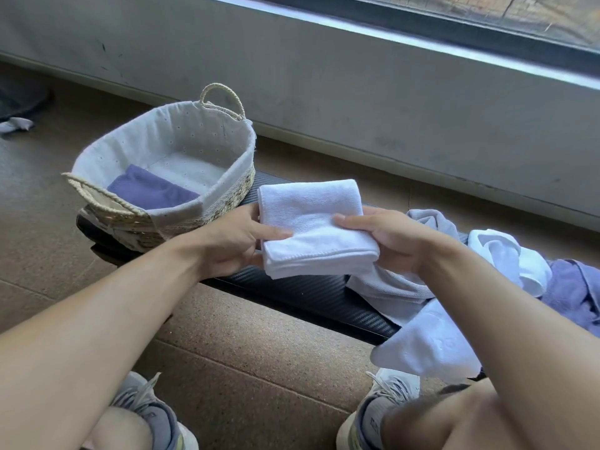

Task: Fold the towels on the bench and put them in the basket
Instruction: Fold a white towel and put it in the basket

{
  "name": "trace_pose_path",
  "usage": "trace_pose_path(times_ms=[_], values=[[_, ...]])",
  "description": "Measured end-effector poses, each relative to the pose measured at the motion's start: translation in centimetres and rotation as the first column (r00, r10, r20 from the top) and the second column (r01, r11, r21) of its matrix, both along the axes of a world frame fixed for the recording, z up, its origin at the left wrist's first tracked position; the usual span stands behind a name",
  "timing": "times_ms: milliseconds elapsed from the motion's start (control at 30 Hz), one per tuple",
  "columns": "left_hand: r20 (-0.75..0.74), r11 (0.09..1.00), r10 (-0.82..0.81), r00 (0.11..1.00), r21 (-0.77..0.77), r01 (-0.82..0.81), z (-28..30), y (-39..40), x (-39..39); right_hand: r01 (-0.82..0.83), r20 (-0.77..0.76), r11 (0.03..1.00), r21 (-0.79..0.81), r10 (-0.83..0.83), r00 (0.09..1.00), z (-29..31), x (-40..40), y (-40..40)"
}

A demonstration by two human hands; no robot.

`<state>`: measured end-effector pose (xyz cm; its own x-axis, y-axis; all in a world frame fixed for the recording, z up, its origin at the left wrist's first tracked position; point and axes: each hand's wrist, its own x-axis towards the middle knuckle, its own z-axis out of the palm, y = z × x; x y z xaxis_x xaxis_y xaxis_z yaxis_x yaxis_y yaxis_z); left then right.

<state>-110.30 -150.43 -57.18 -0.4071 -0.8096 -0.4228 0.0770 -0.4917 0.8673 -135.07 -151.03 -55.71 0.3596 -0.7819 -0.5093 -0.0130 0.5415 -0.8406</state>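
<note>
While both hands hold it above the dark bench [292, 287], the folded white towel [311, 222] is the thing to watch. Left hand [233, 241] grips its left edge, thumb on top, fingers curled under. Right hand [386, 238] grips the right edge the same way. Towel sits in a compact multi-layer fold, clear of the bench, just right of the basket [181, 138].

Risks as I read them:
- Fold springs open in transit. Layers are only held by the pinch at the two edges; release one hand early and the top layers likely flop.
- Basket already has a folded purple towel [152, 191] lying at the near-left of the floor. Drop the white one half on it and it probably lands tilted and unfolds. Bare liner beside it looks like the better spot.
- Basket sits at the bench's left end, slightly overhanging by the look of it. A push on the rim could tip it.
- Unfolded pile [454, 271] lies right under the right forearm; one white piece hangs off the bench's front edge. A sleeve-less arm brushing it could drag it onto the floor.
</note>
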Motion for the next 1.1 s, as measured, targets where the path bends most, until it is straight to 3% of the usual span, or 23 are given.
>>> trace_pose_path(times_ms=[133, 300, 667, 767, 867, 1000, 1100], values=[[-0.109, 0.998, 0.06, 0.992, 0.012, -0.06, 0.3, -0.4, 0.3, 0.037, 0.124, 0.999, 0.023, -0.04, 0.992, 0.0, -0.3, -0.5], [-0.111, 0.996, 0.085, 0.99, 0.028, -0.082, 0.2, -0.4, 0.1, 0.06, 0.238, 0.996, 0.069, -0.074, 0.968, -0.2, -0.3, -1.0], [-0.027, 0.981, 0.185, 0.982, 0.069, -0.182, -0.3, -0.7, 0.8, 0.039, -0.073, 0.994, -0.098, -0.046, 0.996, -0.7, 0.4, -0.8], [-0.045, 0.99, 0.111, 0.993, 0.098, -0.106, -0.6, -0.9, 1.6, -0.005, -0.158, 0.978, -0.209, -0.029, 0.987, -1.0, 0.5, -0.9], [0.001, 0.993, -0.072, 0.997, 0.096, 0.071, -0.9, -0.5, 1.8, -0.077, -0.213, 0.956, -0.282, 0.016, 0.977, -1.2, 0.7, -0.9], [0.078, 0.94, -0.334, 0.939, 0.095, 0.327, -1.3, 0.3, 1.3, -0.125, -0.172, 0.956, -0.265, 0.081, 0.982, -1.3, 1.0, -0.3], [0.165, 0.922, -0.388, 0.907, 0.067, 0.382, -1.3, 0.7, 1.0, -0.046, -0.097, 0.981, -0.188, 0.029, 0.995, -1.4, 1.0, -0.2]])
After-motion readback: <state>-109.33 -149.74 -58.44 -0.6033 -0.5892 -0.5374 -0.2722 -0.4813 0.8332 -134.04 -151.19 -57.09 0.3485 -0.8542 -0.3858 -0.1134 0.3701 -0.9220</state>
